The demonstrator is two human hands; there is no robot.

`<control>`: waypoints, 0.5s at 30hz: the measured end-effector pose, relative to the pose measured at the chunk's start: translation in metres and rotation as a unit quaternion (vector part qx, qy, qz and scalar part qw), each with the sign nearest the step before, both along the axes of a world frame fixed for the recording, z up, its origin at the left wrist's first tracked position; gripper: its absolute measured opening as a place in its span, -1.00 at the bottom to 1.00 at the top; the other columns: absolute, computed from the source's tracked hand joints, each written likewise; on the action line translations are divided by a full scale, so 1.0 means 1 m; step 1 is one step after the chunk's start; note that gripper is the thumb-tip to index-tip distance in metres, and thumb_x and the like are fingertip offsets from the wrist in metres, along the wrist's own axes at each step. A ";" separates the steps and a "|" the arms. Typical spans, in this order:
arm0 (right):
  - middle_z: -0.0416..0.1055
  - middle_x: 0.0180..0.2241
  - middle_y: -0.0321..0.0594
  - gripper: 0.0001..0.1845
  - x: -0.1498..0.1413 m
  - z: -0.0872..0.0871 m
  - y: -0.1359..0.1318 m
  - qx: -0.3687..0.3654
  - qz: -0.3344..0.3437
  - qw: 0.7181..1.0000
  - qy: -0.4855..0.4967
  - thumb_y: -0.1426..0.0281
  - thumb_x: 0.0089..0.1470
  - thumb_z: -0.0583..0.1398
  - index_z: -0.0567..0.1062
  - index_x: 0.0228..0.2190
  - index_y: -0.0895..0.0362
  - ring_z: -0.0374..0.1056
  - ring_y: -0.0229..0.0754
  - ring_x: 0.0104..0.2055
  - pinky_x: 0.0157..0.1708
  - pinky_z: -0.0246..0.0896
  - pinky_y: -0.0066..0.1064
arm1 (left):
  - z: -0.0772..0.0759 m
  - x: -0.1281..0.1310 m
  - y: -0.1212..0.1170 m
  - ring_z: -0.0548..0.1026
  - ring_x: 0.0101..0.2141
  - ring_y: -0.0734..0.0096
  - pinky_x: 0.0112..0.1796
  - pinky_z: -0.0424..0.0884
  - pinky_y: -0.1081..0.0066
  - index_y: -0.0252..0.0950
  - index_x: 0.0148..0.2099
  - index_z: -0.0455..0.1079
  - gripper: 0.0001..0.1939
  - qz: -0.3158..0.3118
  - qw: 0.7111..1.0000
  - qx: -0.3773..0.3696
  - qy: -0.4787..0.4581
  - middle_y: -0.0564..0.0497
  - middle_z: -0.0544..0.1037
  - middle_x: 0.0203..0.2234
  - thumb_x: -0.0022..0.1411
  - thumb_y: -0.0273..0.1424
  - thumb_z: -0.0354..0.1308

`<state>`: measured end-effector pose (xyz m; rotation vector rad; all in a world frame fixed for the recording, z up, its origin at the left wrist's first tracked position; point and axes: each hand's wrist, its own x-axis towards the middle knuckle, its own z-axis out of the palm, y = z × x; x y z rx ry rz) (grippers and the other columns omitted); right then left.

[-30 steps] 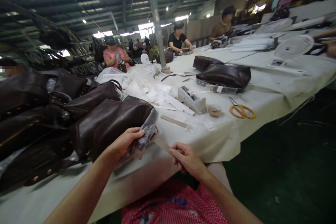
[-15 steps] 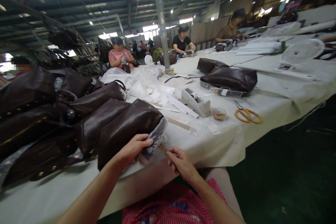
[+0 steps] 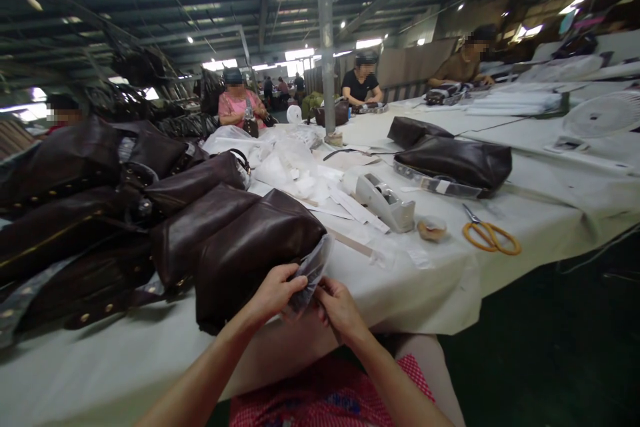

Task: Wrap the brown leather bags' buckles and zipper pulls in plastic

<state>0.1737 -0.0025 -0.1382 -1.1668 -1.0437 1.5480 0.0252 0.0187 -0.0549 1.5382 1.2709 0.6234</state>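
Note:
My left hand is closed on a dark piece wrapped in clear plastic, thumb on top, at the front edge of the table. This wrapped piece lies against the near end of a dark brown leather bag. My right hand is closed in a pinch just to the right, close against the lower part of the plastic. A brown strip ran into its fingers a moment ago; now the fingers mostly hide it. Several more brown leather bags are heaped to the left.
A grey tape dispenser stands ahead, beside a small tape roll and yellow-handled scissors. Behind are crumpled plastic, another brown bag, a post and a white fan. Several people sit farther back.
My right hand has come up close to my left hand, and the brown strip between them is now mostly hidden. The camera view has shifted a little left.

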 end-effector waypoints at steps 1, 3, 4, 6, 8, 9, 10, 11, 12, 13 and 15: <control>0.23 -0.71 -0.49 -0.54 0.000 0.000 0.001 -0.002 0.001 1.000 -0.005 -0.04 -0.10 0.20 0.36 -0.40 0.12 0.08 -0.41 -0.77 -0.79 -0.07 -0.58 | -0.002 0.002 0.000 0.32 -0.48 0.42 -0.45 0.22 0.47 -0.34 -0.44 0.41 -0.81 0.002 0.999 0.026 0.020 0.06 0.38 -0.55 0.04 -0.30 0.13; 0.24 -0.71 -0.48 -0.56 -0.002 -0.001 0.002 -0.006 0.005 1.000 -0.003 -0.01 -0.08 0.19 0.36 -0.40 0.12 0.08 -0.41 -0.76 -0.78 -0.06 -0.58 | -0.004 0.005 -0.001 0.32 -0.47 0.40 -0.43 0.22 0.46 -0.33 -0.48 0.38 -0.84 0.002 0.997 0.065 0.048 0.07 0.37 -0.56 0.02 -0.34 0.11; 0.24 -0.70 -0.48 -0.58 -0.004 -0.001 0.003 -0.009 0.003 1.000 0.004 0.01 -0.08 0.19 0.36 -0.39 0.12 0.09 -0.41 -0.75 -0.76 -0.04 -0.58 | -0.005 0.006 -0.001 0.32 -0.47 0.40 -0.42 0.22 0.45 -0.32 -0.50 0.36 -0.85 0.001 0.996 0.074 0.054 0.07 0.37 -0.56 0.02 -0.34 0.11; 0.27 -0.68 -0.44 -0.62 -0.008 0.001 0.005 -0.018 -0.008 1.000 0.018 0.06 -0.04 0.18 0.37 -0.37 0.13 0.14 -0.38 -0.70 -0.71 0.03 -0.56 | -0.004 0.009 -0.001 0.33 -0.50 0.40 -0.43 0.22 0.45 -0.30 -0.50 0.34 -0.85 0.003 0.997 0.062 0.049 0.08 0.37 -0.58 0.03 -0.34 0.09; 0.33 -0.63 -0.38 -0.69 -0.009 0.005 0.006 -0.017 -0.010 1.000 -0.003 0.14 0.04 0.12 0.39 -0.35 0.14 0.22 -0.32 -0.65 -0.64 0.12 -0.51 | -0.003 0.010 0.000 0.34 -0.52 0.39 -0.46 0.22 0.45 -0.29 -0.48 0.33 -0.85 0.012 0.999 0.038 0.033 0.08 0.38 -0.59 0.03 -0.33 0.07; 0.37 -0.60 -0.33 -0.73 -0.006 0.009 0.006 0.001 0.001 0.999 -0.042 0.19 0.07 0.09 0.40 -0.35 0.14 0.27 -0.28 -0.60 -0.60 0.16 -0.48 | -0.003 0.010 0.000 0.34 -0.52 0.39 -0.46 0.21 0.45 -0.29 -0.48 0.32 -0.85 0.019 0.999 0.034 0.026 0.08 0.37 -0.59 0.03 -0.32 0.07; 0.41 -0.56 -0.28 -0.78 0.000 0.014 0.005 0.038 0.018 0.994 -0.103 0.24 0.09 0.08 0.41 -0.36 0.13 0.32 -0.24 -0.55 -0.55 0.19 -0.45 | -0.003 0.010 0.001 0.34 -0.52 0.39 -0.46 0.21 0.45 -0.29 -0.49 0.32 -0.85 0.025 0.999 0.038 0.024 0.08 0.37 -0.59 0.03 -0.32 0.08; 0.44 -0.52 -0.25 -0.81 0.006 0.021 0.004 0.082 0.029 0.979 -0.183 0.29 0.11 0.07 0.42 -0.38 0.12 0.35 -0.20 -0.49 -0.49 0.20 -0.43 | -0.004 0.010 0.003 0.33 -0.51 0.39 -0.46 0.20 0.46 -0.29 -0.50 0.31 -0.85 0.028 0.998 0.048 0.025 0.09 0.35 -0.60 0.03 -0.33 0.09; 0.46 -0.49 -0.22 -0.81 0.014 0.028 0.002 0.129 0.027 0.953 -0.273 0.32 0.13 0.07 0.43 -0.41 0.11 0.37 -0.17 -0.45 -0.44 0.20 -0.42 | -0.005 0.010 0.004 0.32 -0.50 0.40 -0.46 0.19 0.46 -0.29 -0.52 0.30 -0.84 0.029 0.997 0.060 0.028 0.09 0.34 -0.60 0.03 -0.34 0.10; 0.47 -0.47 -0.19 -0.79 0.022 0.036 0.002 0.174 0.008 0.916 -0.361 0.33 0.16 0.06 0.45 -0.44 0.10 0.38 -0.16 -0.41 -0.40 0.18 -0.41 | -0.006 0.010 0.004 0.31 -0.49 0.41 -0.45 0.19 0.47 -0.30 -0.54 0.30 -0.84 0.028 0.997 0.071 0.032 0.09 0.33 -0.60 0.03 -0.35 0.10; 0.48 -0.42 -0.16 -0.72 0.034 0.055 0.003 0.246 -0.058 0.839 -0.482 0.32 0.24 0.03 0.48 -0.41 0.10 0.39 -0.15 -0.35 -0.36 0.13 -0.42 | -0.010 0.010 0.005 0.31 -0.49 0.42 -0.45 0.19 0.47 -0.30 -0.53 0.30 -0.84 0.025 0.997 0.071 0.035 0.08 0.34 -0.59 0.04 -0.37 0.09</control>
